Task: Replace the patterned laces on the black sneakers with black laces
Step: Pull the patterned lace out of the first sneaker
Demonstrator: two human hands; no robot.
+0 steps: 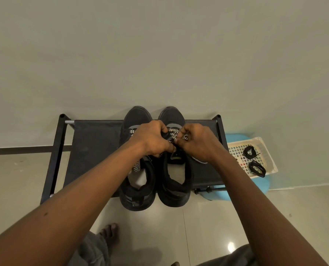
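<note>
- Now both hands are working at the lacing of the right-hand sneaker [174, 189], which is standing on a low black shoe rack [94, 143] with its toe pointing away to the wall and its heel overhanging the near edge.
- The left hand [154, 140] is curling its fingers over that sneaker's lacing and gripping it there; whether lace or upper is under the fingers is not showing.
- The right hand [197, 144] is pinching a strand of the patterned lace [173, 134], which is crossing the shoe's long axis just ahead of the knuckles, between the two hands.
- The left-hand sneaker [136, 196] is sitting parallel and just beside it, its own patterned lace end [136, 166] trailing loose under the left forearm.
- The black laces [256, 168] are lying coiled in a white basket [271, 160] on a blue stool [261, 184], off the rack's right end and nearer the right hand.
- Judging by this, unthreading is calling for pulls along the shoe toward the heel; the neighbouring sneaker and the crowded knuckles are looking like the only obstructions.
- A bare foot [110, 230] is resting on the tiled floor below.
</note>
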